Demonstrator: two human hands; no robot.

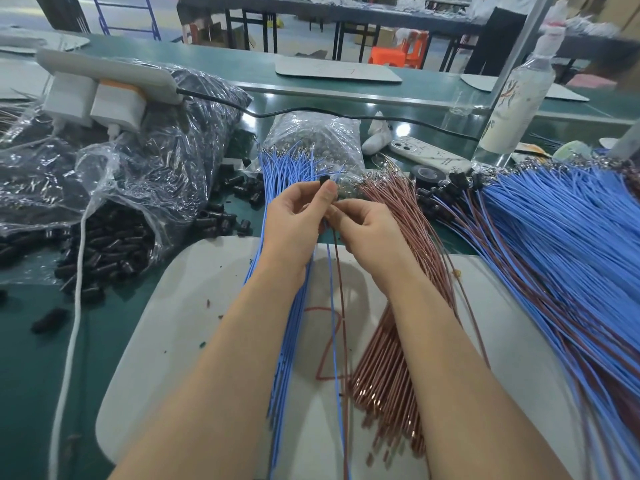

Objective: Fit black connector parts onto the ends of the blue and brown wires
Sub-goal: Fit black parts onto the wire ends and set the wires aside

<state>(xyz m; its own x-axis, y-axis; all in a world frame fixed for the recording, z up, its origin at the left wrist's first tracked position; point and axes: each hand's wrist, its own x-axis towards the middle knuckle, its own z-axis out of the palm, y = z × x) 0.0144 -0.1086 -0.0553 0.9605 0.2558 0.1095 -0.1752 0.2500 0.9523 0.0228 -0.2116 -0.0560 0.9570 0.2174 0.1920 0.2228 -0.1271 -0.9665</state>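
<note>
Two hands meet above the far edge of the pale, rounded board (173, 306). The left hand (294, 216) pinches a small black connector (324, 183), half hidden by its thumb. The right hand (367, 226) pinches a thin blue wire (333, 323) and a brown wire (343, 306), which trail across the board, their tips hidden between the fingers.

At the upper left of the frame we see a white power strip (104, 76) carrying white adapters, and a white cable (74, 306) running down the left side over the green desk (27, 375). A pale mat (180, 306) lies at lower centre. At the upper right we find a white bottle (516, 98), a phone in a white case (429, 155) and, just beside it, a roll of black tape (428, 174).
</note>
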